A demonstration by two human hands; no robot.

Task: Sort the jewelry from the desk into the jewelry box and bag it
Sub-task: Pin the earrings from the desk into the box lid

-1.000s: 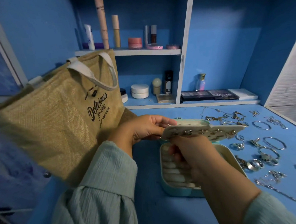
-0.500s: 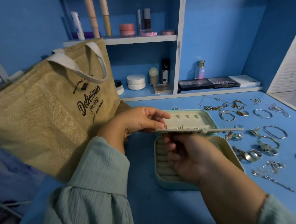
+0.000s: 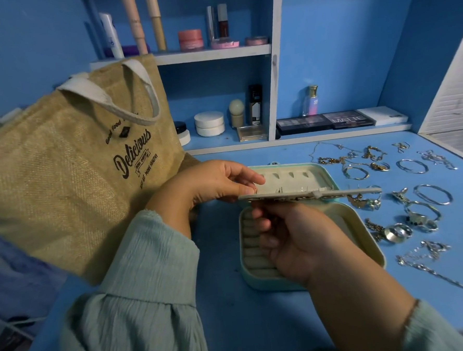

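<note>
A mint jewelry box (image 3: 363, 229) lies open on the blue desk (image 3: 233, 311), its lid (image 3: 319, 170) leaning back. Above it I hold a flat cream earring panel (image 3: 345, 192) level and edge-on, with earrings hanging beneath it. My left hand (image 3: 214, 181) pinches the panel's left end. My right hand (image 3: 296, 242) grips it from below, covering part of the box's ring rolls. Several silver and gold rings, bangles and chains (image 3: 416, 210) lie spread on the desk to the right. A jute tote bag (image 3: 70, 171) stands at the left.
Shelves (image 3: 212, 53) behind the desk carry cosmetic tubes, jars and bottles. Eyeshadow palettes (image 3: 327, 120) and a perfume bottle (image 3: 310, 101) sit on the lower ledge. A white louvred panel (image 3: 453, 102) borders the desk at the right.
The earring panel has been tipped from face-up to level and edge-on. The view has tilted down a little; both hands keep their hold.
</note>
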